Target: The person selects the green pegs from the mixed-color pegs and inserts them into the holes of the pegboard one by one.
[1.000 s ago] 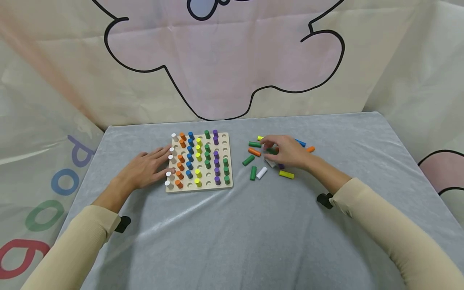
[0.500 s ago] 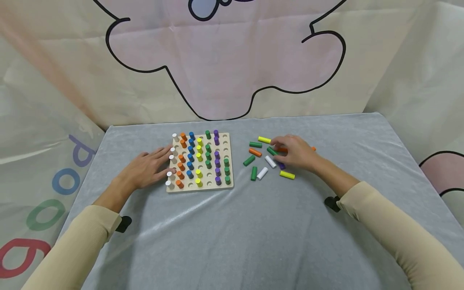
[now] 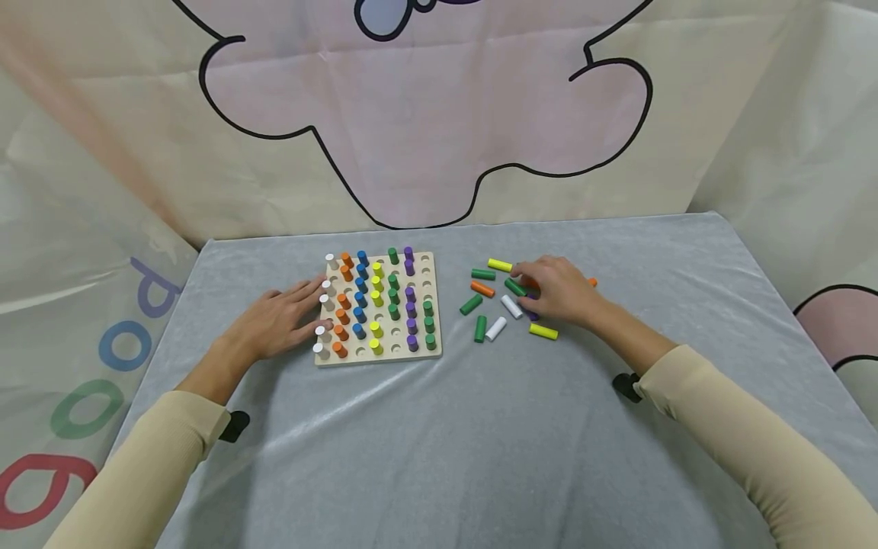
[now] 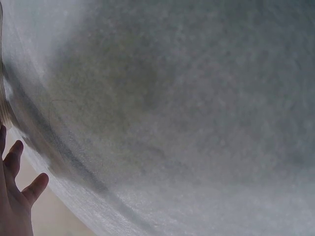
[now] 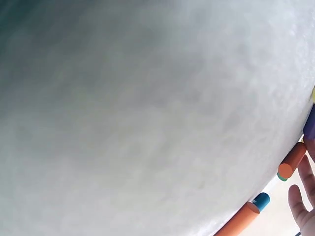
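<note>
Pegboard [image 3: 379, 305] mostly filled, steadied by flat left hand [image 3: 277, 320]; loose pegs [image 3: 495, 328] remain beneath right hand [image 3: 559, 290], grip indiscernible.

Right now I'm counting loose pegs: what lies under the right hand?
Under the right hand an orange peg and a purple peg peek out; the hand covers the rest, so more pegs may be hidden.

Grey velvety cloth [image 3: 439, 457] covering the tabletop, cream backdrop sheet [image 3: 754, 114] hung behind it, large pale pink cartoon shape [image 3: 425, 114] outlined in black, coloured letters [image 3: 116, 351] on the left sheet, soft even indoor light
</note>
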`<act>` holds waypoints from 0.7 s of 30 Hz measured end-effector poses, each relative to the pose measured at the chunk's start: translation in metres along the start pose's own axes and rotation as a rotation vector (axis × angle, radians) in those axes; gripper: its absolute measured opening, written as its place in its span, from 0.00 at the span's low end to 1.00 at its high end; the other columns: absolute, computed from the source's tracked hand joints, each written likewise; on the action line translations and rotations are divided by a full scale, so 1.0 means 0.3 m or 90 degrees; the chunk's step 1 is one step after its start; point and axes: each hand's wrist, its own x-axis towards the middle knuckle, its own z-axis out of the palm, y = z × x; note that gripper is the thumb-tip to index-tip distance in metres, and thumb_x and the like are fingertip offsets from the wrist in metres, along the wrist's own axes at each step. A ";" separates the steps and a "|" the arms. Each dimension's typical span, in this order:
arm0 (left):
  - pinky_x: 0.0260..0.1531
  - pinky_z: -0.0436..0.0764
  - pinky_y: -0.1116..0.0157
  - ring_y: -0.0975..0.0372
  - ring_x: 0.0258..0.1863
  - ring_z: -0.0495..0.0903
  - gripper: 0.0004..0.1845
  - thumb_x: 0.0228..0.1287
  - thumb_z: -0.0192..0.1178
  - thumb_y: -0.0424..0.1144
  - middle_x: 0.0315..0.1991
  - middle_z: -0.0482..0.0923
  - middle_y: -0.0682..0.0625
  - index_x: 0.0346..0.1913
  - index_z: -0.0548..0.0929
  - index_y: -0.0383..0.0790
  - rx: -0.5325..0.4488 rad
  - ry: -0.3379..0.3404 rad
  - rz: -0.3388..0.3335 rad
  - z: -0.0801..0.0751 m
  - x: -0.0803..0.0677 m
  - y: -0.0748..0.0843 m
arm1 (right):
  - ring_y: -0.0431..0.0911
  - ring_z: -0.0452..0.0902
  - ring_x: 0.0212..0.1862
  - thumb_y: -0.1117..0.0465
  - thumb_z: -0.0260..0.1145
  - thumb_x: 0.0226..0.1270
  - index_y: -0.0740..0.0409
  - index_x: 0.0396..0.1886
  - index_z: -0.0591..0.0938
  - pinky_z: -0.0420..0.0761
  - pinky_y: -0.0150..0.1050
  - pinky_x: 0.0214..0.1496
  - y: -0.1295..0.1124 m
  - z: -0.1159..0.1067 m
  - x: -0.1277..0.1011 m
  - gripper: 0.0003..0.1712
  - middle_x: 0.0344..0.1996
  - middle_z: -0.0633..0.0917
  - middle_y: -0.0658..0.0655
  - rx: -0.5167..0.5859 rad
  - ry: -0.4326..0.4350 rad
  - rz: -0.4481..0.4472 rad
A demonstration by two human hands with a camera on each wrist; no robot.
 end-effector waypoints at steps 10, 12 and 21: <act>0.64 0.64 0.38 0.43 0.75 0.55 0.43 0.73 0.44 0.65 0.79 0.47 0.41 0.78 0.55 0.37 0.003 0.002 0.001 0.000 0.000 -0.001 | 0.55 0.79 0.46 0.61 0.76 0.57 0.61 0.51 0.83 0.75 0.57 0.54 -0.008 0.003 0.002 0.22 0.32 0.86 0.55 -0.043 0.010 -0.009; 0.64 0.64 0.38 0.43 0.75 0.55 0.43 0.73 0.44 0.65 0.79 0.48 0.41 0.78 0.56 0.37 0.004 0.002 0.001 0.000 0.000 -0.001 | 0.55 0.79 0.46 0.60 0.76 0.57 0.61 0.52 0.83 0.75 0.56 0.54 -0.009 0.002 0.002 0.23 0.32 0.86 0.55 -0.045 0.008 -0.010; 0.64 0.63 0.37 0.43 0.75 0.55 0.44 0.73 0.44 0.66 0.80 0.47 0.42 0.78 0.56 0.37 -0.003 0.001 -0.002 0.002 0.003 -0.001 | 0.50 0.77 0.38 0.60 0.74 0.59 0.61 0.56 0.81 0.75 0.54 0.51 -0.011 -0.004 -0.001 0.25 0.31 0.84 0.53 -0.033 0.027 -0.002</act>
